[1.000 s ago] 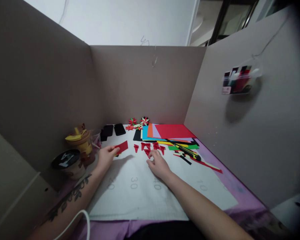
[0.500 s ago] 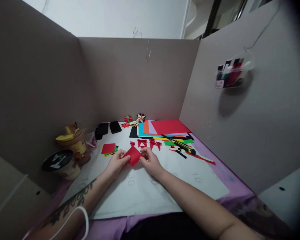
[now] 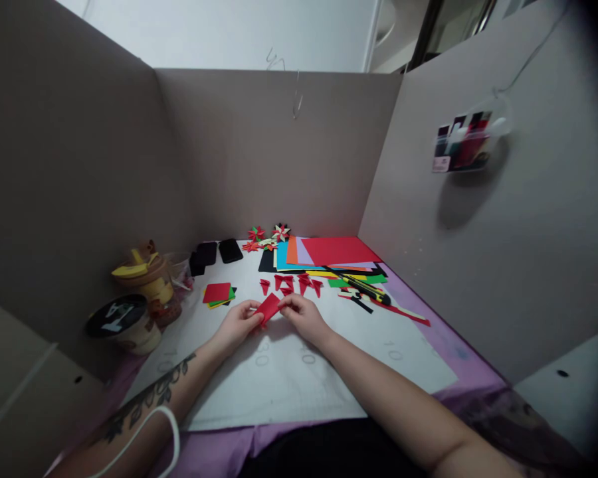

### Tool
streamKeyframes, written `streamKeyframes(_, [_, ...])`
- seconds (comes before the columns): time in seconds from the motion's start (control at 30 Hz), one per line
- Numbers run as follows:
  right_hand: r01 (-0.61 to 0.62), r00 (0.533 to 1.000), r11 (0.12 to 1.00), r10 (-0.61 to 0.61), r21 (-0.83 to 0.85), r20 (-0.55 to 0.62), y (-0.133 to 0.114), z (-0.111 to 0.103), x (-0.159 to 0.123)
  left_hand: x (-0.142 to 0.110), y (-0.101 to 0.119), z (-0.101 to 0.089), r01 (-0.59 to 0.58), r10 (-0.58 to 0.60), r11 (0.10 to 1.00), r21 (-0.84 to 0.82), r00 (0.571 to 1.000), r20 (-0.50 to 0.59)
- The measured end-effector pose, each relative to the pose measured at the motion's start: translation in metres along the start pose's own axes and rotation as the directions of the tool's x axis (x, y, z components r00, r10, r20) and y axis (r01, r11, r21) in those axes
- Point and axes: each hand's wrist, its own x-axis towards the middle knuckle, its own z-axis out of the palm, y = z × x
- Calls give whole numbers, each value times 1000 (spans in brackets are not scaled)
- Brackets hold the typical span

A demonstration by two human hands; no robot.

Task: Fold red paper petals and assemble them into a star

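A small piece of red paper (image 3: 268, 309) is held just above the white mat, bent over so that it looks narrower than a full square. My left hand (image 3: 240, 323) pinches its left edge. Thumb and fingers of my right hand (image 3: 301, 317) grip its right corner. Beyond the hands lie several small folded red paper pieces (image 3: 303, 284). To the left of my left hand rests a stack of paper squares (image 3: 216, 293), red on top with green, yellow and black edges showing.
Coloured sheets (image 3: 336, 251) are piled at the back, with a yellow-black utility knife (image 3: 366, 290) and paper scraps in front. Folded paper stars (image 3: 280, 232) sit by the rear panel. A black-lidded tub (image 3: 124, 322) and yellow pot (image 3: 149, 282) stand left. A plastic pouch (image 3: 466, 143) hangs right.
My left hand took a red square from the stack and brought it to the middle. My right hand left the folded pieces and gripped the square, which is now bent over.
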Motion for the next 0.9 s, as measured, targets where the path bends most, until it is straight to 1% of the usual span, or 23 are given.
streamKeyframes(0.07, [-59,998,994,59,96,-2,3,1,2,-2,0,2,-13,12,999,48,1000,23])
streamKeyframes(0.17, [-114,993,960,108,256,35,5,2,3,-4,0,3,-32,24,994,101,997,79])
streamKeyframes(0.27, [-190,982,923,182,335,54,7,3,3,-5,1,5,-51,35,990,131,992,124])
streamKeyframes(0.33, [-201,978,926,208,320,12,6,3,2,-6,3,6,-84,72,988,130,993,94])
streamKeyframes(0.43, [-164,982,958,182,236,-57,3,4,0,-7,7,9,-193,196,973,125,980,-12])
streamKeyframes(0.47, [-154,984,966,170,209,-62,2,5,-1,-8,8,10,-225,231,964,139,973,-30])
streamKeyframes(0.53, [-144,986,974,155,173,-53,-1,6,-2,-10,9,11,-254,264,945,206,964,-22])
streamKeyframes(0.6, [-140,988,978,149,157,-46,-4,8,-3,-12,9,12,-252,271,921,296,962,-26])
streamKeyframes(0.7, [-137,988,978,146,157,-50,-5,9,-3,-14,8,14,-231,277,895,381,958,-70])
streamKeyframes(0.83, [-113,989,970,130,214,-70,-5,10,-3,-15,6,14,-214,268,891,399,960,-84])
streamKeyframes(0.9, [-104,988,971,125,216,-88,-5,9,-3,-14,5,14,-216,271,887,408,959,-80])
